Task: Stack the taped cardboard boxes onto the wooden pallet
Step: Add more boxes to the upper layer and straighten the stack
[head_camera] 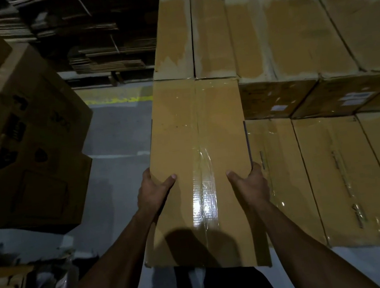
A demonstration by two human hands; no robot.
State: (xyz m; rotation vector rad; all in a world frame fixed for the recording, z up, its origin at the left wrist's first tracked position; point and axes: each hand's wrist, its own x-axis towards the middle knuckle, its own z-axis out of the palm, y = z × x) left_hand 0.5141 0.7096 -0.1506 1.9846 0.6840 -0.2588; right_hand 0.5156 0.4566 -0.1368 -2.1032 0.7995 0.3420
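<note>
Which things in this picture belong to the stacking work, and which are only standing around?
Belong to the job:
- held box, taped along its top seam
- left hand and right hand, gripping its long sides
- stacked boxes to its right; the pallet under them is hidden

Just around:
- printed cartons at left
- flattened cardboard piles behind
- yellow floor line

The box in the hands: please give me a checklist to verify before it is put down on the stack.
1. Left hand grips the box side, thumb on top: ok.
2. Right hand grip on the opposite side: ok.
3. Tape closes the top seam: ok.
4. Box lines up beside the lower row of stacked boxes: ok.
5. Wooden pallet underneath: cannot tell, hidden.
6. Landing spot under the box: cannot tell.
</note>
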